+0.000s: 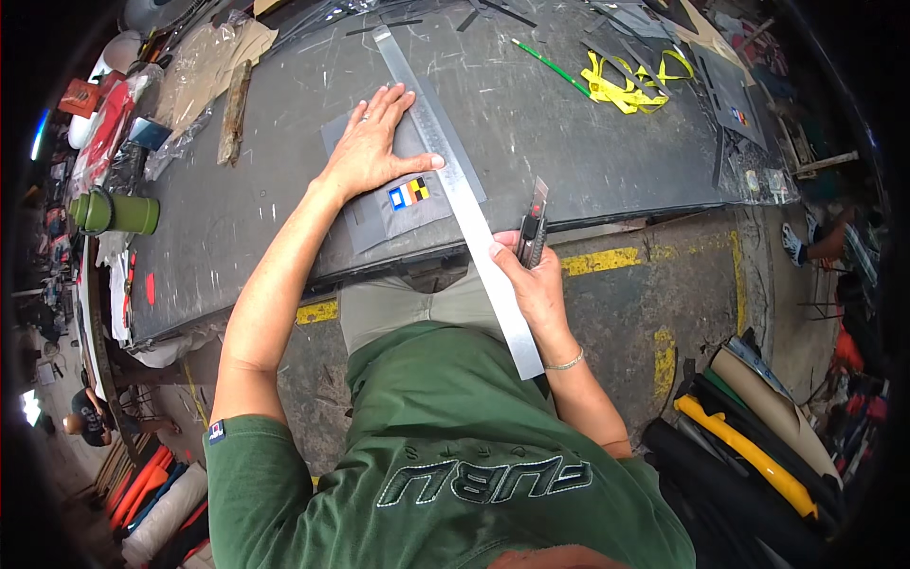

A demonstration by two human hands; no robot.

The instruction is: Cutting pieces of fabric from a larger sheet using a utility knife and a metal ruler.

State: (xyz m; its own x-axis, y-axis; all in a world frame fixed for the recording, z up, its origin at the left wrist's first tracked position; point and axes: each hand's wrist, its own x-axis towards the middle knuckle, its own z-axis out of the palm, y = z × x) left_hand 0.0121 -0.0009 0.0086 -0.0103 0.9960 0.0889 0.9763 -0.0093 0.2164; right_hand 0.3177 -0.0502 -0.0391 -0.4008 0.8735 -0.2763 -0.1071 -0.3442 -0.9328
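A long metal ruler [474,223] slants across grey material [365,223] on the dark worktable [256,218], its near end sticking out past the table edge over my lap. My left hand [374,147] lies flat on the material with its fingers stretched out, the thumb tip touching the ruler. Just below that hand, a small patch [409,193] with coloured flags shows on a grey piece. My right hand [540,294] grips a utility knife [533,232], blade out and pointing away from me. Its thumb rests by the ruler's edge, beyond the table's front edge.
A green pencil [550,68] and a tangled yellow tape [621,90] lie at the far right of the table. To the left are a wooden stick [234,114] and a green bottle [133,214]. Fabric rolls [744,455] lean at the lower right.
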